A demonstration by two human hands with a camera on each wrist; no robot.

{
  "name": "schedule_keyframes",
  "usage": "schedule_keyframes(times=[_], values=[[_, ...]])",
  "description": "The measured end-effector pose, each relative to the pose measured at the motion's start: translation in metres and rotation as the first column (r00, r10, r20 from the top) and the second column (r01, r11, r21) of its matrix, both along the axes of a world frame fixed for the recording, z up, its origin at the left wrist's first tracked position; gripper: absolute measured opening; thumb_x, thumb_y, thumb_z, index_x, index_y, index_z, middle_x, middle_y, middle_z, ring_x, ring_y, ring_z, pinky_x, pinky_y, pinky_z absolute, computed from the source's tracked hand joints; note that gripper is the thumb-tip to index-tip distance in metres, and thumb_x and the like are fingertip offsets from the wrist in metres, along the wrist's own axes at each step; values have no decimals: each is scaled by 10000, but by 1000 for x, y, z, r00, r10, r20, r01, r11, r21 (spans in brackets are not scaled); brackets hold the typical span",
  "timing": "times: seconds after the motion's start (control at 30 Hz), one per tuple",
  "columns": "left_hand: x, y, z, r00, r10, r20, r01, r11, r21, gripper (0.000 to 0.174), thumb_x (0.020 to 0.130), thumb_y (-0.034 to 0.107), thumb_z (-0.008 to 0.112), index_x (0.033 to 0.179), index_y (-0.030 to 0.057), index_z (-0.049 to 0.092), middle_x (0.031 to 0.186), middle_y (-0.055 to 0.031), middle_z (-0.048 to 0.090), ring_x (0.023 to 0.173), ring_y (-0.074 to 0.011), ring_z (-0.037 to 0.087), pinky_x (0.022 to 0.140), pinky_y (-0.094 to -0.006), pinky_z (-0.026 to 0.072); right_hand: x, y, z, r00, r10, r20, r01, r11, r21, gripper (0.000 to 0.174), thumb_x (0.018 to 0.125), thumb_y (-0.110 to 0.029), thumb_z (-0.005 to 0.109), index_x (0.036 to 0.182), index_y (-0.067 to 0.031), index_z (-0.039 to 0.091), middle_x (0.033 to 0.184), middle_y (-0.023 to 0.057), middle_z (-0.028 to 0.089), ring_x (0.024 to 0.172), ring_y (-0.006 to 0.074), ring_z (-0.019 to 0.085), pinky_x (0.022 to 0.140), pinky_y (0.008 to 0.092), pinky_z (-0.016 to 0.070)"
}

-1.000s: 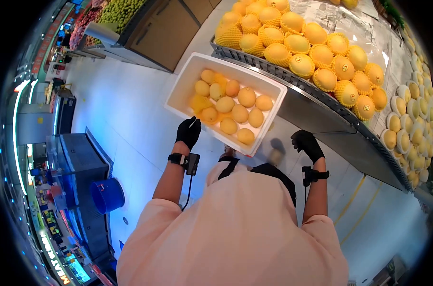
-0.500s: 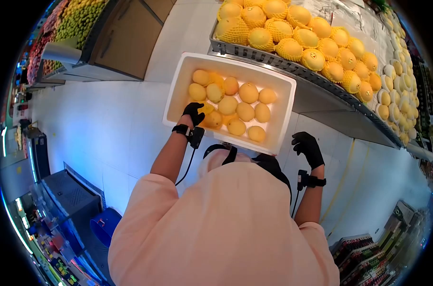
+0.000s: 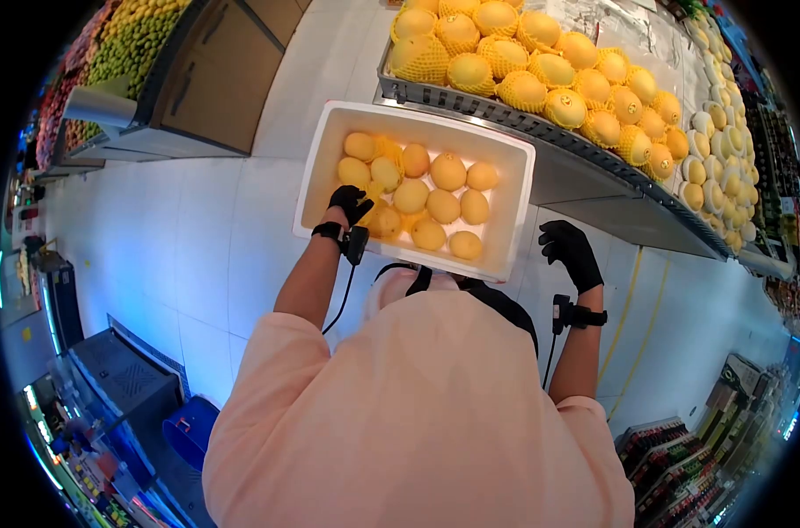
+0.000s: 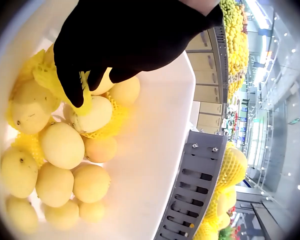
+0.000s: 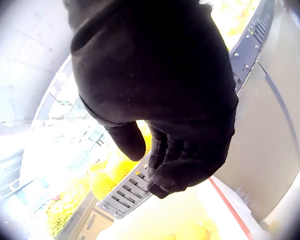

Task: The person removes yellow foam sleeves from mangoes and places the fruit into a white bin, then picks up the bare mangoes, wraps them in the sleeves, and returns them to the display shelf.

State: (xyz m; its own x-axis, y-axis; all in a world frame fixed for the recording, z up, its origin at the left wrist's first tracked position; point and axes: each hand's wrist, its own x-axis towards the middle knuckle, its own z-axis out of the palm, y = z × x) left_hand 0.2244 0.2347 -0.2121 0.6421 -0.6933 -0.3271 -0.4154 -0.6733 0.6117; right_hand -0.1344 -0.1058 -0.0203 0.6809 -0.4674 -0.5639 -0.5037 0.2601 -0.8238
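A white foam box (image 3: 516,207) holds several loose yellow mango-like fruits (image 3: 411,195) and some yellow foam net sleeves. My left hand (image 3: 352,204), in a black glove, reaches over the near left corner into the box. In the left wrist view, its thumb and fingers pinch a yellow foam net sleeve (image 4: 50,80) above the fruits. More netting lies among the fruits beneath. To the right of the box, my gloved right hand (image 3: 571,255) hangs in the air, fingers loosely curled and holding nothing.
Behind the box, a display stand with a slotted grey edge (image 3: 506,104) bears netted yellow fruits (image 3: 523,90). Paler fruits in white wraps (image 3: 715,145) sit farther right. Another fruit counter (image 3: 211,88) stands at the far left, and a blue bucket (image 3: 189,431) at lower left.
My left hand has moved from beside the box's near left corner into the box and onto the yellow netting. The right hand stays loosely curled beside the box. The head view has shifted.
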Motion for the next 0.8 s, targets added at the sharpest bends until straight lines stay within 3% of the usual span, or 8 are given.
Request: schedule_keyframes(times=[0.23,0.33,0.4,0.5,0.6,0.63,0.7,0.8], values=[[-14,-15,31,958,156,-241,-239,897,-371,302,876,240,649,1047,-7,620,937,-123,669,862,-236,641,782,-288,518,9,-6,-2,998,27,52,-30,998,56,264,934,-265,524,1016,-34,625,796,64,634,633,128,598,557,252,480],[-10,-35,35,116,-118,-986,-822,546,-162,204,914,147,589,1077,25,603,844,-78,631,786,-185,605,732,-263,512,19,-10,-8,994,63,85,-72,992,107,259,941,-265,519,1029,-42,618,805,66,639,633,132,605,552,249,486],[-21,-41,47,466,-113,-878,-639,642,-423,195,898,49,589,1093,35,588,884,-42,595,788,-137,583,679,-247,506,28,-10,-9,989,88,118,-104,985,137,266,944,-269,519,1050,-42,610,833,74,643,654,141,617,564,253,497],[-56,-71,135,178,-122,-976,-741,636,-215,228,890,25,594,1116,8,575,935,-36,604,813,-128,592,692,-253,514,52,0,3,978,113,176,-145,973,181,330,957,-294,512,1161,-40,565,948,100,648,741,168,646,626,270,533],[-71,-83,130,863,-256,-436,-79,783,-616,273,889,17,589,1155,-23,548,967,-45,611,820,-133,602,707,-260,521,76,16,2,951,49,305,-127,962,242,349,945,-259,567,1235,-72,522,1042,69,633,780,159,655,636,270,547],[-81,-88,148,565,-180,-806,-445,756,-480,290,893,21,577,1170,-48,527,973,-60,609,821,-139,607,714,-260,523,84,23,3,935,68,347,-149,966,212,362,937,-245,582,1246,-70,513,1057,62,628,795,153,652,645,270,548],[-86,-92,157,794,-307,-525,-101,785,-611,284,894,22,571,1164,-51,522,958,-64,605,813,-132,603,706,-255,520,99,38,6,918,51,394,-126,978,165,335,898,-223,641,1180,-57,570,969,47,647,741,130,643,631,255,538],[-97,-95,172,722,-348,-598,-114,792,-599,229,907,45,559,1114,-51,541,922,-66,599,771,-122,594,683,-253,511,107,42,2,958,249,144,-227,962,-153,284,868,-235,674,1062,-31,638,822,29,654,650,128,630,590,257,525]])
